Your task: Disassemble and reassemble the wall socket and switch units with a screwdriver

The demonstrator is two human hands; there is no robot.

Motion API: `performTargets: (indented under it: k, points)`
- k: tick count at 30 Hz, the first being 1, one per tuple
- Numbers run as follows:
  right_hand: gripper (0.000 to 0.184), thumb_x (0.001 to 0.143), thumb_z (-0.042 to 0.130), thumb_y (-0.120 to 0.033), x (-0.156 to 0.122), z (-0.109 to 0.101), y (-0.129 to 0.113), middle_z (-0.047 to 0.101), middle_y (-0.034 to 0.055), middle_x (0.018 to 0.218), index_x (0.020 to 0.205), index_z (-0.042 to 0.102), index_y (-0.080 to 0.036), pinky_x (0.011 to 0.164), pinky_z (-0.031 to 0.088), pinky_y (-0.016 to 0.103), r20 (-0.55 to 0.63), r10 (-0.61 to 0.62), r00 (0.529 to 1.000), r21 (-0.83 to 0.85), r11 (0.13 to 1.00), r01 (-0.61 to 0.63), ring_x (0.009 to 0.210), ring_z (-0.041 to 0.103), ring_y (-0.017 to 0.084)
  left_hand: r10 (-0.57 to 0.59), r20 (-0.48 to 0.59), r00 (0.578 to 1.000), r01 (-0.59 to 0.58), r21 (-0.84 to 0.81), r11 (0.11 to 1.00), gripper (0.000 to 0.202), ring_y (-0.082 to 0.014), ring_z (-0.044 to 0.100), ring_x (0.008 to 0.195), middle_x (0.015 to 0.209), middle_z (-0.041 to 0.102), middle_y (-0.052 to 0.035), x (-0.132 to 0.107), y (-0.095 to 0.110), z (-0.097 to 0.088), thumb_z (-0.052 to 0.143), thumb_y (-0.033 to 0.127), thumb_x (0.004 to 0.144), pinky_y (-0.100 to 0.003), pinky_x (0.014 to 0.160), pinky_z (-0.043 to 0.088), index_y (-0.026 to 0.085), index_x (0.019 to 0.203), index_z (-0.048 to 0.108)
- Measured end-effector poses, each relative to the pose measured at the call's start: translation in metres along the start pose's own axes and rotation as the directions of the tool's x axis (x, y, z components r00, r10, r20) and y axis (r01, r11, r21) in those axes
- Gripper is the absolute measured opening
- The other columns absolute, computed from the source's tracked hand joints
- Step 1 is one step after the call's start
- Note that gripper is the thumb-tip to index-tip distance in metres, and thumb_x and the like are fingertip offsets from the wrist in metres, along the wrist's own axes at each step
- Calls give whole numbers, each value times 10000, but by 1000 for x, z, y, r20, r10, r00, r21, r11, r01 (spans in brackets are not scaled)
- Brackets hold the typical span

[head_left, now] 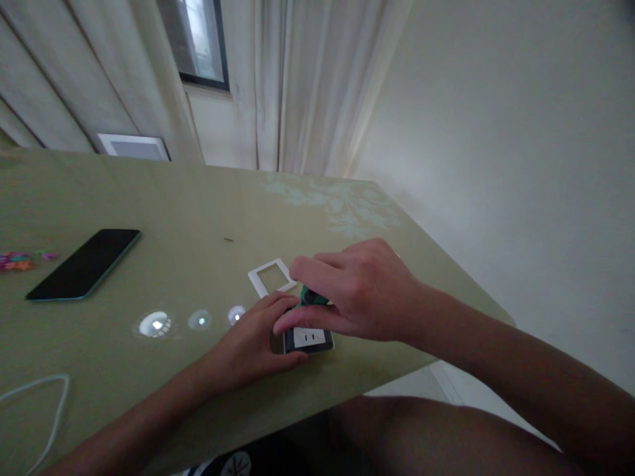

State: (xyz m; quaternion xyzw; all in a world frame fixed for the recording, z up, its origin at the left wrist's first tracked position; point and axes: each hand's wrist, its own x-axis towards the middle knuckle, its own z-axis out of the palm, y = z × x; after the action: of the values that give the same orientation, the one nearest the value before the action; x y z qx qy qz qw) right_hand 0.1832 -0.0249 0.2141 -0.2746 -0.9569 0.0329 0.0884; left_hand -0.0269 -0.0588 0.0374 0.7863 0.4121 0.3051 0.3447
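A wall socket (309, 338) with a white slotted face and dark surround lies on the table near its front edge. My left hand (258, 337) grips it from the left, thumb along the near side and fingers at the far side. Above the socket, my right hand (354, 291) is closed round the green and black handle of a screwdriver (313, 296). The screwdriver's shaft and tip are hidden by the hands. Just beyond my left fingers lies a white square cover frame (258, 281), flat on the table.
A dark tablet (86, 264) lies at the left, with small colourful pieces (17, 262) beyond it. A thin dark sliver (228, 239) rests mid-table. A white cable (62, 403) curves at the lower left. Curtains and a wall stand behind the table (188, 198).
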Motion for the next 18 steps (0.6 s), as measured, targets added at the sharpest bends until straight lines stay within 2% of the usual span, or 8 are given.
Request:
performTargets:
  k: [2,4,5,9,11,13,14,18]
  points:
    - [351,1105,561,-425,0,0,0,792,126,1178,1291,690,-157,811,526,345,51,-81,995,109,991,75,1026,739,238,-1,12,1000,1,-7,1000,516,-363,662,1300,1397,694,-64,0,-1,1,852,351,867,-548,1117,567,286,1337,652]
    - [357,1116,483,-247,0,2,0,691,154,1473,1432,621,-157,928,537,343,20,-198,980,250,950,187,1260,680,218,-19,10,1000,19,4,1000,535,-381,680,1269,1365,711,-61,0,-3,2,865,375,848,-558,1088,584,293,1333,655]
    - [358,1131,451,-231,0,5,0,689,142,1487,1440,617,-164,933,536,335,-25,-209,978,276,938,208,1270,674,205,-27,1,1000,27,15,1000,544,-389,691,1242,1341,721,-63,-1,-4,3,875,390,835,-565,1068,593,293,1327,662]
    - [464,1139,492,-549,1,9,1,803,88,1030,1240,728,-163,763,500,326,-81,-9,997,64,998,14,921,730,217,-3,7,1000,3,48,999,532,-377,677,1261,1360,710,-70,-1,-6,3,866,400,859,-557,1090,579,293,1343,673]
    - [469,1118,545,-526,1,5,0,792,129,1167,1329,698,-135,823,520,342,4,-12,1000,66,998,12,1026,733,242,14,20,1000,-14,39,999,534,-366,664,1280,1376,697,-76,-1,-5,2,861,398,871,-544,1100,571,286,1354,664]
    - [424,1140,503,-325,1,1,-1,699,169,1449,1505,579,-123,932,531,340,44,-94,995,157,984,86,1230,694,231,3,9,1000,-3,30,1000,574,-361,667,1261,1372,693,-87,0,-4,1,877,401,856,-541,1082,578,278,1369,649]
    - [417,1144,480,-280,1,1,-2,690,163,1470,1528,556,-133,943,533,337,33,-103,994,170,981,96,1244,692,220,-7,5,1000,7,25,1000,582,-358,672,1246,1365,695,-86,1,-4,1,885,397,848,-539,1070,582,278,1367,649]
    - [427,1117,542,-517,0,0,-5,804,98,1033,1286,694,-156,742,524,351,6,49,999,2,999,-49,910,752,251,13,19,1000,-12,-9,1000,502,-344,653,1297,1389,695,-63,0,-3,1,866,373,876,-536,1134,547,292,1331,669]
